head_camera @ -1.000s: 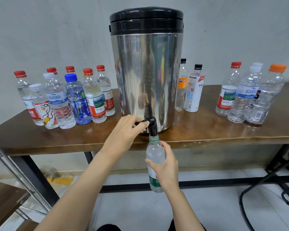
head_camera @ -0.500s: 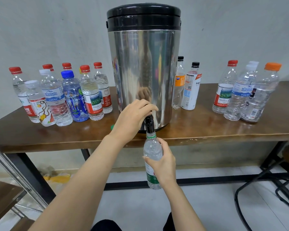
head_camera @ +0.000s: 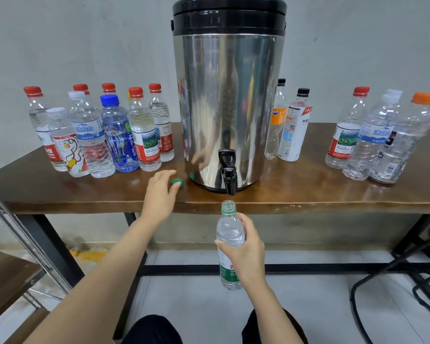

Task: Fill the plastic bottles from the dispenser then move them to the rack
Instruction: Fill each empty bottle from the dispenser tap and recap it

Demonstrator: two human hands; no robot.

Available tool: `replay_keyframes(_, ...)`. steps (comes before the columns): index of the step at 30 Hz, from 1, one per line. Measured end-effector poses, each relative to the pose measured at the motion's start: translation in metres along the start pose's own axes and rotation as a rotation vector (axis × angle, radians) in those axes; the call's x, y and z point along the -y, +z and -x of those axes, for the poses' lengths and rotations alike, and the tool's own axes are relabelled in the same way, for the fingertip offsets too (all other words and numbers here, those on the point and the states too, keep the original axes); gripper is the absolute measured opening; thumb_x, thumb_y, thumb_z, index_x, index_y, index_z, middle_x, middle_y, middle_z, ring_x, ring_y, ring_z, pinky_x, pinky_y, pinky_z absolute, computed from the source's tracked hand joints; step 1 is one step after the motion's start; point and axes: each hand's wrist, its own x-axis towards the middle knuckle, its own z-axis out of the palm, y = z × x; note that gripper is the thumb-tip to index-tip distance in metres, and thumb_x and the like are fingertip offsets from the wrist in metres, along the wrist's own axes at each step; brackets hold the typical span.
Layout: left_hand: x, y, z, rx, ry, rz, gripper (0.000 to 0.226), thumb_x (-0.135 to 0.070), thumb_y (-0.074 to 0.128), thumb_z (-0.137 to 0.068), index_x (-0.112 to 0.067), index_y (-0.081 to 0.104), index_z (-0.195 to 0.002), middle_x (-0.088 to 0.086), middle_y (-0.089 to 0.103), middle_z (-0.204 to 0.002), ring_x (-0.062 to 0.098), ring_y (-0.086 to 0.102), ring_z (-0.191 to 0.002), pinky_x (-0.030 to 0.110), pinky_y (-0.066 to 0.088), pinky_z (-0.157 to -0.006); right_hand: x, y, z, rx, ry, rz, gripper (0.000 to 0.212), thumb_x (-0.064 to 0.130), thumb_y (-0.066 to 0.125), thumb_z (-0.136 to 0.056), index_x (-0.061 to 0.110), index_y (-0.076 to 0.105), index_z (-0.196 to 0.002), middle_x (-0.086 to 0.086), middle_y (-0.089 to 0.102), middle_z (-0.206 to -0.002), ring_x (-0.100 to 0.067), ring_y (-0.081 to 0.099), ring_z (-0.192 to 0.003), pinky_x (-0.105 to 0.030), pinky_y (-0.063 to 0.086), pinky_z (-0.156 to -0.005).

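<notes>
So the right hand [head_camera: 248, 256] has its fingers and thumb wrapped round the middle of the open bottle [head_camera: 230, 232], the one with the green label and green neck ring. It's held upright at lower center of the frame, in front of the bench [head_camera: 308, 194] edge and below it. The mouth sits just under the black tap [head_camera: 228, 177] but isn't touching it, there's a visible gap. The bottle looks clear nearly all the way up, though I can't really tell the water level.

The left hand [head_camera: 159, 197] is up on the bench, left of center, fingers loosely spread and stretched forward. Its fingertips are right at the little green cap [head_camera: 176, 182] lying on the wood just left of the base of the dispenser [head_camera: 229, 95]. One fingertip looks like it's touching the cap, but nothing's closed round it. The two hands are well apart, and the left one is higher in the frame.

The dispenser is a big steel drum with a black lid, center frame. There's a bunch of capped bottles [head_camera: 97, 135] at the left, two black-capped bottles [head_camera: 291, 127] just right of the drum, and three more bottles [head_camera: 380, 140] at the far right.
</notes>
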Motion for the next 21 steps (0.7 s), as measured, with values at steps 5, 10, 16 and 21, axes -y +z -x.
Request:
replay_keyframes(5,-0.003,0.009,-0.017,0.219,-0.029,-0.144,0.045,-0.012,0.057,-0.098,-0.014,0.049,-0.143,0.008,0.049,-0.146,0.028,0.043,-0.133,0.039,0.033,-0.112,0.005,0.007,0.009,0.067,-0.018,-0.026,0.076,0.025,0.089,-0.066,0.044,0.048,-0.127,0.018,0.06,-0.12,-0.007,0.059,-0.112,-0.039,0.055,-0.093)
replay_keyframes(10,0.002,0.008,-0.013,0.181,0.015,-0.185,0.037,-0.008,0.055,-0.098,-0.015,0.058,-0.134,0.008,0.055,-0.133,0.025,0.047,-0.123,0.036,0.038,-0.106,0.02,0.015,0.013,0.114,-0.056,-0.054,0.077,0.029,0.089,-0.062,0.045,0.049,-0.127,0.019,0.061,-0.122,-0.007,0.059,-0.113,-0.039,0.054,-0.094)
replay_keyframes(16,0.004,0.003,-0.006,0.183,0.042,-0.205,0.021,-0.01,0.059,-0.096,-0.012,0.061,-0.117,0.007,0.061,-0.12,0.024,0.051,-0.111,0.035,0.042,-0.093,0.047,0.022,0.017,0.157,-0.109,-0.089,0.074,0.029,0.087,-0.061,0.045,0.05,-0.124,0.019,0.062,-0.12,-0.006,0.06,-0.111,-0.039,0.053,-0.094)
replay_keyframes(21,-0.011,-0.017,0.004,0.017,-0.134,0.226,0.019,-0.005,0.065,-0.092,-0.01,0.063,-0.11,0.007,0.064,-0.114,0.02,0.059,-0.103,0.027,0.046,-0.09,0.07,0.019,0.02,0.155,-0.165,-0.098,0.074,0.028,0.088,-0.062,0.046,0.05,-0.123,0.019,0.063,-0.117,-0.005,0.061,-0.108,-0.038,0.054,-0.092)
